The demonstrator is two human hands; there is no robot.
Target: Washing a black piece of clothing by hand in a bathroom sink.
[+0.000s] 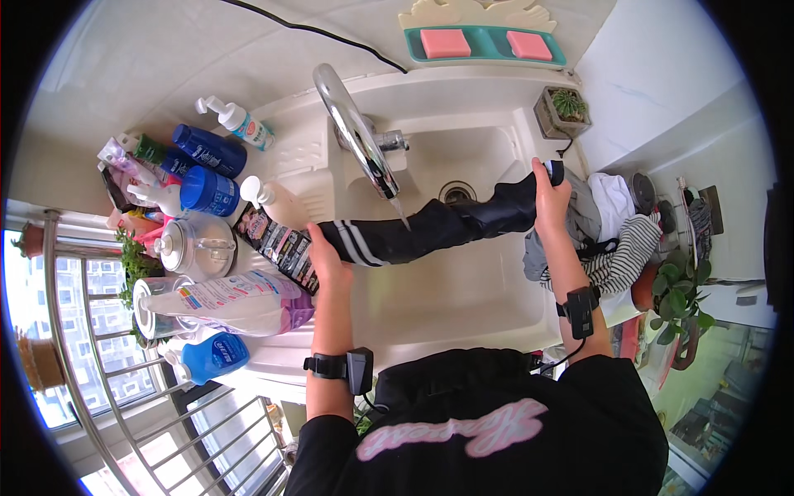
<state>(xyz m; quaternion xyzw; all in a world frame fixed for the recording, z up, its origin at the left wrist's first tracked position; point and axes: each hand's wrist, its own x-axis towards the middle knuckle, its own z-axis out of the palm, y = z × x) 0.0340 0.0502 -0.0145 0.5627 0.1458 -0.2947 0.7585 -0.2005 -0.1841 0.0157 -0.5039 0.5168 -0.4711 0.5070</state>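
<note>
A long dark sock-like cloth (434, 226) with two white stripes near its left end stretches between my hands, above the white sink (453, 304). My left hand (329, 254) grips the striped end. At the other end, where a white patch shows, my right hand (551, 201) holds the cloth. A thin stream of water (401, 212) runs from the chrome faucet (360, 130) onto the cloth's middle. Behind the cloth, the metal drain (458, 191) is partly covered.
Left of the sink crowd a cream pump bottle (282, 201), a black printed pouch (273, 242), a large detergent bottle (229, 304) and a glass pitcher (198, 245). Rightward lie a clothes pile (611, 248) and a potted cactus (563, 111). A soap holder (487, 46) is on the wall.
</note>
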